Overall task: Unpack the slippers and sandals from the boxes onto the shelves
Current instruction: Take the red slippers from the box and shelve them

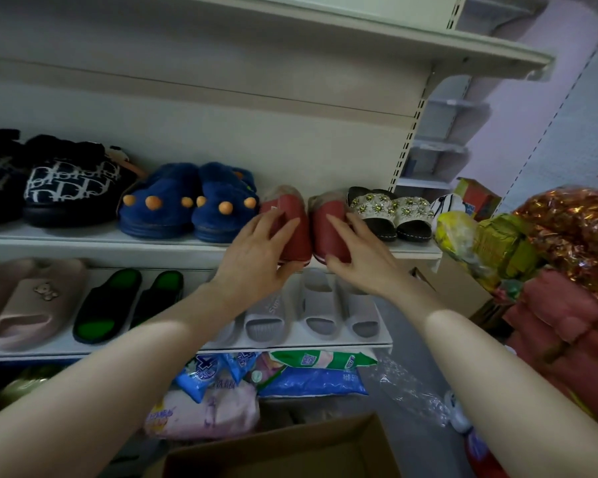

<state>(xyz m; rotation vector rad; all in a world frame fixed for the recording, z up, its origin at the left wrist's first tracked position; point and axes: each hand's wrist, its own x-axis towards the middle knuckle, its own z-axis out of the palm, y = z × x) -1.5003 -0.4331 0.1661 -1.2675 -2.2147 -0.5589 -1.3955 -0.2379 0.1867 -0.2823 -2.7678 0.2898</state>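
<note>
Cream metal shelf, right end: red slippers at front edge, left hand and right hand each gripping one. Cardboard box below.

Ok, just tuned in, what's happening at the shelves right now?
A person is setting a pair of red slippers on the upper shelf, between the blue fuzzy slippers and the beaded sandals. The left hand grips the left red slipper; the right hand grips the right red slipper.
</note>
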